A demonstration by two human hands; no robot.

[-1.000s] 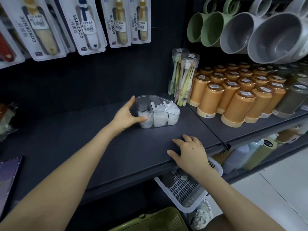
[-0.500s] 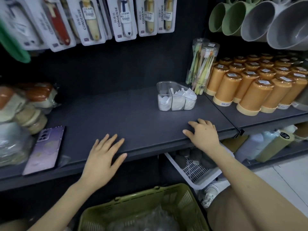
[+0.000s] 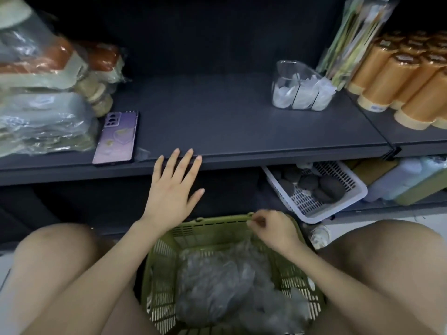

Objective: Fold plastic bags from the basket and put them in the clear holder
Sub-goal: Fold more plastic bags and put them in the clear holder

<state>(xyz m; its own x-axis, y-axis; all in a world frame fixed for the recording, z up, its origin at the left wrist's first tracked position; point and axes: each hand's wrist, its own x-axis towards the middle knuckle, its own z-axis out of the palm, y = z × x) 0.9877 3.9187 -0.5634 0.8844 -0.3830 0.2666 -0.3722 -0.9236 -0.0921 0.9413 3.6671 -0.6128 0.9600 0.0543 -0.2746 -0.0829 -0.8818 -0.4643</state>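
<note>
The left grip [image 3: 173,189] held nothing: fingers straight and spread, tips touching the front edge of the shelf [image 3: 217,122]. The right grip [image 3: 273,228] had its fingers curled at the far rim of the green basket [image 3: 157,262] — blur hid whether it pinched anything. Crumpled clear bags [image 3: 225,281] lay in the basket, between the person's knees. The holder [image 3: 290,68] stood well apart on the shelf, white folded bags [image 3: 283,95] in its compartments. A phone [image 3: 116,137] lay near the left grip.
</note>
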